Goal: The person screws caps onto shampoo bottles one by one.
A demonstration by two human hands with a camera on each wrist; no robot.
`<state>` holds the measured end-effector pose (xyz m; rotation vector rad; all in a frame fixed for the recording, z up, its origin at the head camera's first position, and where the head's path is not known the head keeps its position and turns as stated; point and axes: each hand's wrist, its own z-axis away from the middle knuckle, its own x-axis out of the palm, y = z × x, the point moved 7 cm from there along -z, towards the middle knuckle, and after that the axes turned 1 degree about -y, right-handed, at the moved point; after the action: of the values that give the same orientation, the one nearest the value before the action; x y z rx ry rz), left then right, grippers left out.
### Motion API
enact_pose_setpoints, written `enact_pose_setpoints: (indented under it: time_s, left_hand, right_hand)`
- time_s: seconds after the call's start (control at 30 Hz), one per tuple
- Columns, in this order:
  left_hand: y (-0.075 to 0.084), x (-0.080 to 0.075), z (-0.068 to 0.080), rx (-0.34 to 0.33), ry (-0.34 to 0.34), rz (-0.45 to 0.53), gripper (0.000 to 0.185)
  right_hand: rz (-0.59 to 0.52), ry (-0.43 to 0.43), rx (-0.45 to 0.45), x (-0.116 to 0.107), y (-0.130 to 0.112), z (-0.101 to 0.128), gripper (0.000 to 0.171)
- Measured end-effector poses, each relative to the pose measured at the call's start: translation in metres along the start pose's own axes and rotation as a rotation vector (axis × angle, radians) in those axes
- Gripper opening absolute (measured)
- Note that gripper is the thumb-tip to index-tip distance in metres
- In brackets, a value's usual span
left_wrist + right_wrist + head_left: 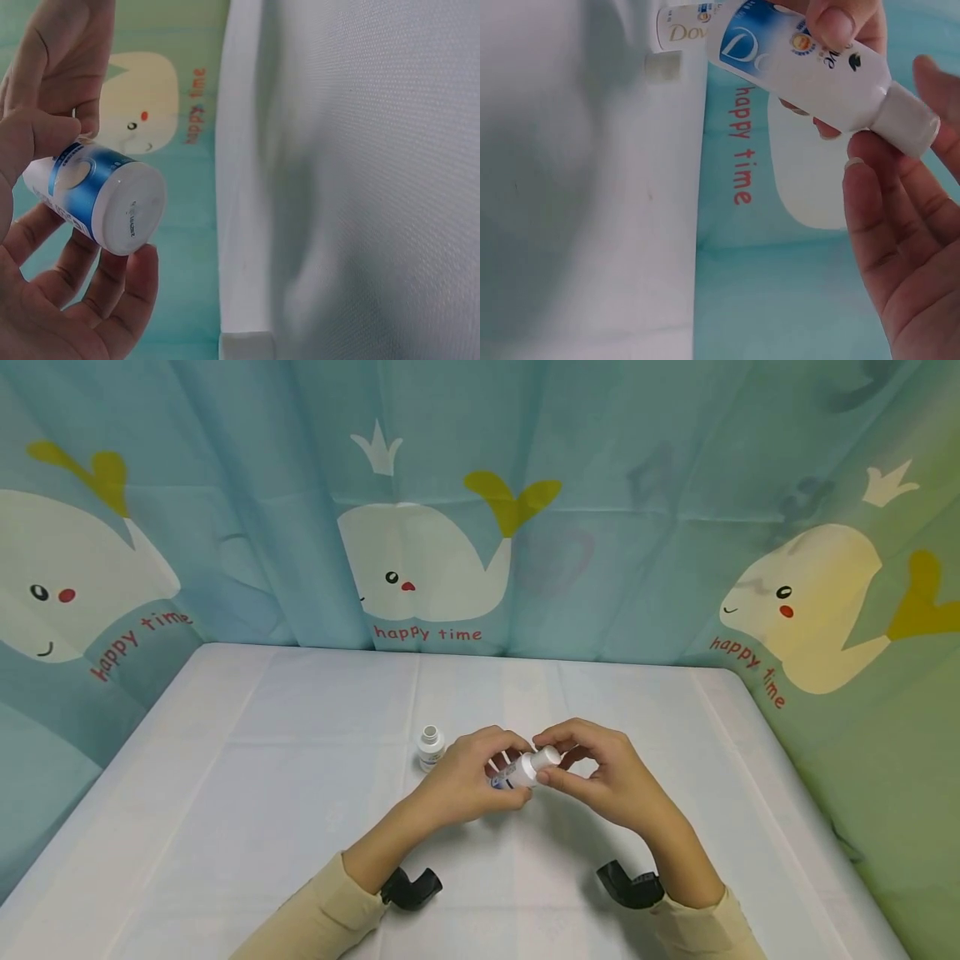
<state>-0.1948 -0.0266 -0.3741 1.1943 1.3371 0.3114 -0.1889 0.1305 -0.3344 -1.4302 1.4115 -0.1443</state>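
Your left hand (461, 785) grips the bottle (517, 772); your right hand (600, 781) pinches its cap (546, 757) above the white-clothed desk (262, 793), whale curtain (420, 527) along its far edge.

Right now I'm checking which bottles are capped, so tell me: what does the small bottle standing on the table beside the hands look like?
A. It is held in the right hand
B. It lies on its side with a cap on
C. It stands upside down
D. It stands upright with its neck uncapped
D: the standing bottle is upright on the table, its open neck bare, apart from the held bottle.
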Motion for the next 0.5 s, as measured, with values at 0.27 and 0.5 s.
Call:
enact_pose_setpoints:
  time_s: [0.27, 0.5]
  left_hand:
    - [-0.0012, -0.0025, -0.0001, 0.002, 0.026, 0.016, 0.035]
    - [-0.0011, -0.0015, -0.0001, -0.005, 0.016, 0.011, 0.034]
  right_hand:
    - [0.010, -0.009, -0.014, -0.0030, -0.0005, 0.0006, 0.033]
    - [0.045, 0.021, -0.010, -0.0040, 0.0007, 0.0007, 0.030]
